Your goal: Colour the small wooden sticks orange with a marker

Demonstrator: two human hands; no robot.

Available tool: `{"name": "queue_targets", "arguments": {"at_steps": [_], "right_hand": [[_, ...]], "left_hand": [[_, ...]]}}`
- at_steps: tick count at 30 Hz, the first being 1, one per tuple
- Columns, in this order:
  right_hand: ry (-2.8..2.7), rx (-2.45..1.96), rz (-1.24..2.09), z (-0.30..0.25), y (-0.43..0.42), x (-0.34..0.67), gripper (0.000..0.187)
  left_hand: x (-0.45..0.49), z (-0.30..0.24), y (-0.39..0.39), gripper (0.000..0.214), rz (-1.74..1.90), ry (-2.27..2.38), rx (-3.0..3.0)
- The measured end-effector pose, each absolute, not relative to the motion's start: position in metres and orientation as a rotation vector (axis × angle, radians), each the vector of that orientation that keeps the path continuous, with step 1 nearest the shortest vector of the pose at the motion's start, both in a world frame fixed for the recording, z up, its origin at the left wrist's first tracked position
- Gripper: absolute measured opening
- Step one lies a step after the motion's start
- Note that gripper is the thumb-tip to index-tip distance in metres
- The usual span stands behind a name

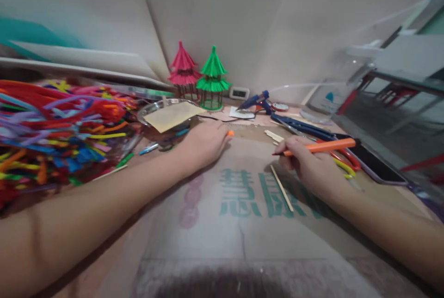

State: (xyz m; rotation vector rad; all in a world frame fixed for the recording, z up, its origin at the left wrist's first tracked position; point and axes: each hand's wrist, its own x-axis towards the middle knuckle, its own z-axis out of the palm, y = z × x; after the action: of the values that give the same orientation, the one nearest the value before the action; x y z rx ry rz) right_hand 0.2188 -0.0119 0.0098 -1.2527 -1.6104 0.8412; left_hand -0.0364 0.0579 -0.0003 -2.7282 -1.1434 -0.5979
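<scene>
An orange marker [328, 145] lies in the grip of my right hand [307, 161], its dark tip uncovered and pointing left. My left hand [206, 145] is closed near the back of the work area, with a small orange cap [230, 134] poking out at its fingertips. Below my right hand, a thin wooden stick [282, 189] rests on the cardboard sheet [208, 242], which carries green printed characters. Several short pale sticks [273, 136] lie just behind the right hand's fingers.
Coloured pipe cleaners [62, 136] are heaped at left. A metal tray [144, 115] bears a tan card [173, 116]. Pink [183, 69] and green pagoda models [213, 78] stand at the back, near a blue glue gun [255, 101]. Pliers [301, 127], scissors [343, 167] and a phone [374, 164] lie right.
</scene>
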Motion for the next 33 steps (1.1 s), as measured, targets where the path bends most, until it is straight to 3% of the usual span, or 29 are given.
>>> {"name": "queue_targets", "arguments": {"at_steps": [7, 10, 15, 21, 28, 33], "right_hand": [[-1.572, -1.236, 0.982, 0.008, -0.01, 0.223, 0.038], [-1.579, -1.188, 1.111, 0.008, -0.012, 0.225, 0.036], [-1.476, -1.189, 1.196, 0.004, -0.014, 0.22, 0.038], [-1.332, -1.039, 1.425, 0.001, -0.009, 0.188, 0.043], [-1.361, -1.007, 1.427, 0.008, 0.004, 0.158, 0.048], [-1.61, -1.099, 1.145, 0.019, 0.002, 0.187, 0.054]], "left_hand": [[-0.031, 0.015, 0.039, 0.035, -0.574, -1.139, -2.72], [-0.011, 0.024, 0.001, 0.024, -0.57, -0.817, -3.045], [0.018, 0.012, -0.032, 0.035, -0.516, -0.253, -3.295], [0.002, 0.005, -0.023, 0.035, -0.425, -0.473, -3.22], [-0.017, 0.009, -0.022, 0.034, -0.393, -0.7, -3.133], [-0.017, 0.003, -0.027, 0.037, -0.416, -0.788, -3.058]]}}
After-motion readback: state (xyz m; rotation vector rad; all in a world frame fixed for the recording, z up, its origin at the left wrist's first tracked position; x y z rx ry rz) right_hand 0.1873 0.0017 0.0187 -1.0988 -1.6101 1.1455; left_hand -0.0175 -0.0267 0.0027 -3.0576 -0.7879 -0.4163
